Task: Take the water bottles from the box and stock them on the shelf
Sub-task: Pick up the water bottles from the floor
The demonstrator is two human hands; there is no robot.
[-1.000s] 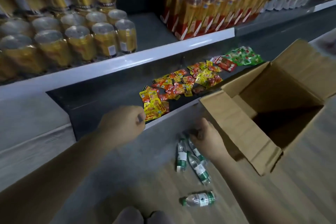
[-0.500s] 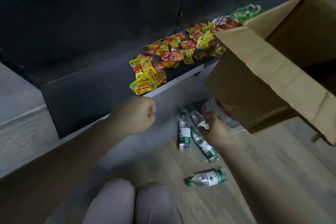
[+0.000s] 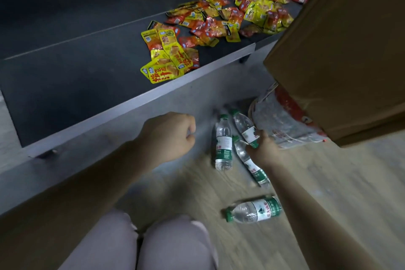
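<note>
Four water bottles lie on floor below shelf [image 3: 140, 98]. Right hand [image 3: 262, 151] wraps labelled bottle [image 3: 246, 130]; left hand [image 3: 168, 136] fisted, empty. Likely full, heavy-ish, smooth, rolls; best gripped mid-body at label.

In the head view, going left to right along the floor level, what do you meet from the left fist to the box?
Left hand → upright-lying water bottle → right hand on a bottle → plastic-wrapped pack → cardboard box.

Dim light; pale wood-plank floor [image 3: 328, 182]; grey plinth [image 3: 131, 138] beneath a dark recess.
</note>
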